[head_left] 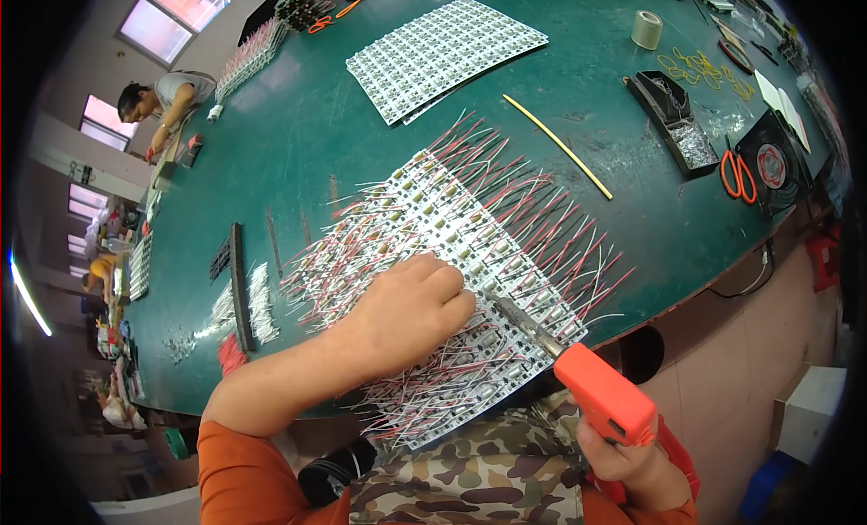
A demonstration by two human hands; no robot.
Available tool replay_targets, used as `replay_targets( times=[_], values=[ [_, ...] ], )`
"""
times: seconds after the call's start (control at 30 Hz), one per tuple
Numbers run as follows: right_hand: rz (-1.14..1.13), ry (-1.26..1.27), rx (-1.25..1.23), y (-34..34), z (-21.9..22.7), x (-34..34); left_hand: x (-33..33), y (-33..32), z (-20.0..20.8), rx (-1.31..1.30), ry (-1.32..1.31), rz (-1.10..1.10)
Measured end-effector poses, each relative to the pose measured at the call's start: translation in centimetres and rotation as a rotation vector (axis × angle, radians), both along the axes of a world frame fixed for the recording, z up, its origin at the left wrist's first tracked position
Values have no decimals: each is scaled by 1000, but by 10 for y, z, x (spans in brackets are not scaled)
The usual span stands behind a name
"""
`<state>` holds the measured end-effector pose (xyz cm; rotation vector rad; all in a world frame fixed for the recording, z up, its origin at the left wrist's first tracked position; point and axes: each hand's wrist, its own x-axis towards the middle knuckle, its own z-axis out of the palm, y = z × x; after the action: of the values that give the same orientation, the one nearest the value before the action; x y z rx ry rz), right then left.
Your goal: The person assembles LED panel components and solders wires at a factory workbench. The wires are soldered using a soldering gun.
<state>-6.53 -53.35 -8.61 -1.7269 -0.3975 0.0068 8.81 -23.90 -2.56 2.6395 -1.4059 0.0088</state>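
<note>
Fingers (454, 301) of your left hand (402, 310) curl inward over the white circuit-board panel (495, 245) before you, though you cannot tell whether they pinch anything, while your right hand (620, 455) grips an orange-red soldering gun (607, 391), its tip just beside them. Red and white wires (533, 195) bristle from the panel on the green table (271, 168); beyond lie a yellow stick (557, 147) and stacked boards (442, 54).

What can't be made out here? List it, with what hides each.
All in the head view:
- Anything pinched by the left hand: hidden behind its knuckles.
- Some fingers of the right hand: behind the orange tool.
- Markings on the circuit board: too small, partly under wires.
</note>
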Motion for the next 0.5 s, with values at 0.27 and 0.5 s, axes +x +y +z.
replay_targets(
  times=[0.27, 0.5],
  values=[
    [10, -50, -14, 5, 1, 6, 3, 0, 2, 38, 13, -18],
    [-1, -72, -39, 6, 2, 7, 3, -4, 6, 60, 60, -8]
  ],
)
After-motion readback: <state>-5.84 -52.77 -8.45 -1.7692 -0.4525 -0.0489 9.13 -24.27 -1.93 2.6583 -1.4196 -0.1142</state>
